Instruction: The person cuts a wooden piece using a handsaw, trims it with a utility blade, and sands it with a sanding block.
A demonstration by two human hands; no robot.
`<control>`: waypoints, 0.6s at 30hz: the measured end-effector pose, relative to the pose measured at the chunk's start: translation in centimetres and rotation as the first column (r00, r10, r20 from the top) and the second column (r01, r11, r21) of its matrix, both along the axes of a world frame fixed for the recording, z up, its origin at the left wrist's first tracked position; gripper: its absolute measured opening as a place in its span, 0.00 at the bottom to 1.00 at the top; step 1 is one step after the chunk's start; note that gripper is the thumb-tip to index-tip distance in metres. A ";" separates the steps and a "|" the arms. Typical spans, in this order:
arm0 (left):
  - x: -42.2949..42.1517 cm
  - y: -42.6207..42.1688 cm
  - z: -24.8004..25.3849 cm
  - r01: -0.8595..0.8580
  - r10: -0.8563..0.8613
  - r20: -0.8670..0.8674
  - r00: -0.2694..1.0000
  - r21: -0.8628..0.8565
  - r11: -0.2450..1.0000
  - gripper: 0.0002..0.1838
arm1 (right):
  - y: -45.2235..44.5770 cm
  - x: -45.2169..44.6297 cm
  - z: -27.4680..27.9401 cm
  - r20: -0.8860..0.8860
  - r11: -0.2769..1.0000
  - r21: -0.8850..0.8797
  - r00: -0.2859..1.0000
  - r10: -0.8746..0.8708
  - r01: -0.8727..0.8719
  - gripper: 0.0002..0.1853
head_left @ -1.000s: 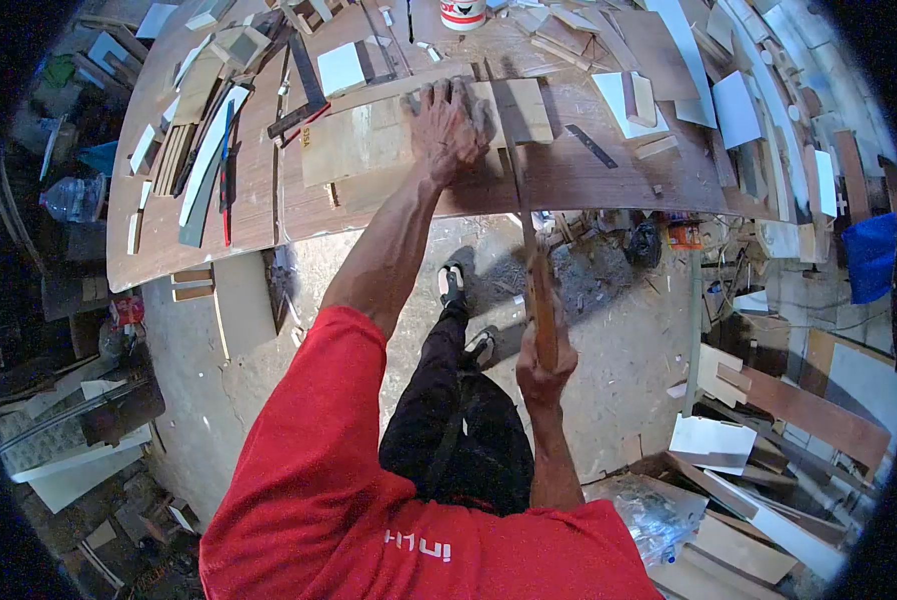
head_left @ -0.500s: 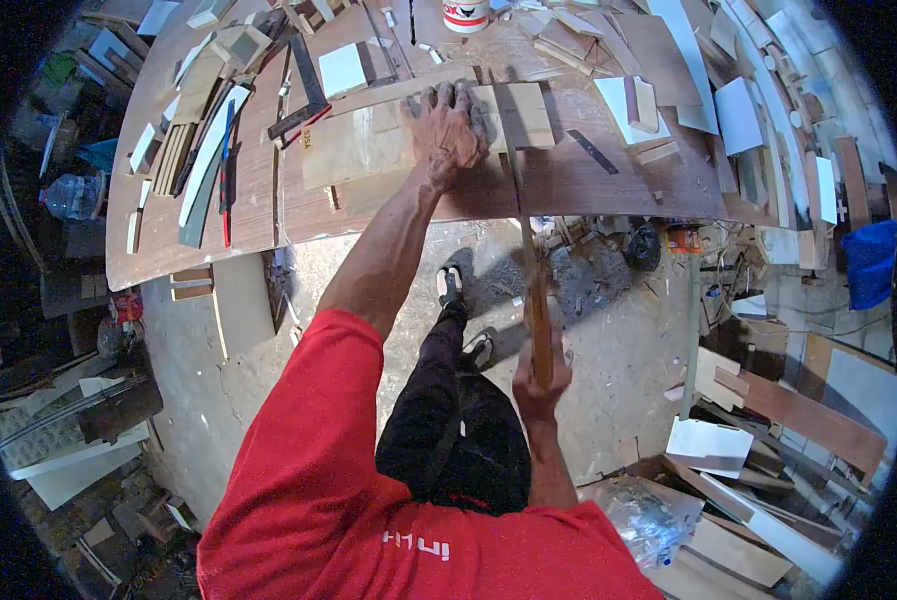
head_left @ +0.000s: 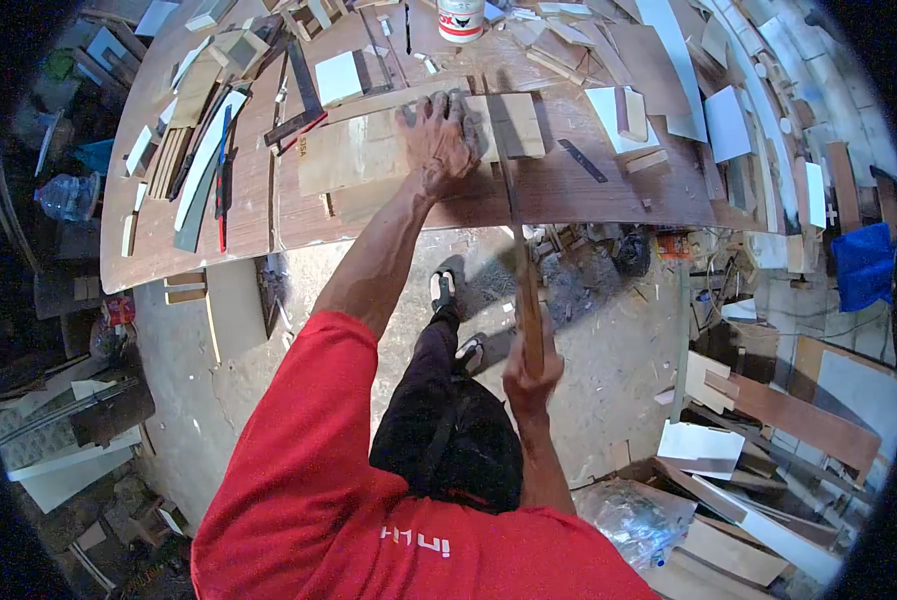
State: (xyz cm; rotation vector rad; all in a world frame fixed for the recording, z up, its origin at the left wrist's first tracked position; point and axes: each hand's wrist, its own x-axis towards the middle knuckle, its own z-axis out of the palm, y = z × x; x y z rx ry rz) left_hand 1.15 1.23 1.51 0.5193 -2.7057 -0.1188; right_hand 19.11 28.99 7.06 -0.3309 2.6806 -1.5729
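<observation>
A pale wooden board [head_left: 354,150] lies across the near part of the table, and my left hand [head_left: 437,145] presses down on it. The fingers of that hand are spread, pointing towards the far side. Just right of the hand, a handsaw blade [head_left: 512,200] crosses the board, seen nearly edge-on, and runs back over the table's front edge. Below the edge, my right hand [head_left: 532,372] is wrapped around the saw's brown wooden handle [head_left: 531,320]. The board's right-hand part [head_left: 519,125] lies beyond the blade. How deep the cut goes is hard to see.
A steel ruler [head_left: 582,160] lies right of the board. Left of it are a dark try square [head_left: 304,120], a red pencil-like stick [head_left: 304,132] and wood strips. A white tub [head_left: 461,20] stands at the back. Offcuts [head_left: 624,115] lie right; scraps litter the floor.
My right hand and the saw have moved slightly forward, towards the table. My left hand stays pressed on the board. The whole view has shifted a little.
</observation>
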 end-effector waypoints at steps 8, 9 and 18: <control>0.1 -0.2 -0.2 -0.020 0.020 0.016 1.000 -0.005 1.000 0.35 | 1.8 2.7 1.1 0.240 0.999 0.032 0.970 -0.044 0.037 0.23; 0.5 -0.1 -0.3 -0.008 0.008 -0.010 1.000 -0.024 1.000 0.35 | 1.3 2.4 1.1 0.246 0.999 0.034 0.968 -0.047 0.040 0.23; -0.1 0.0 0.9 0.024 -0.026 0.053 0.998 0.052 0.998 0.38 | 1.7 2.2 0.8 0.091 1.000 -0.016 0.996 0.014 -0.012 0.23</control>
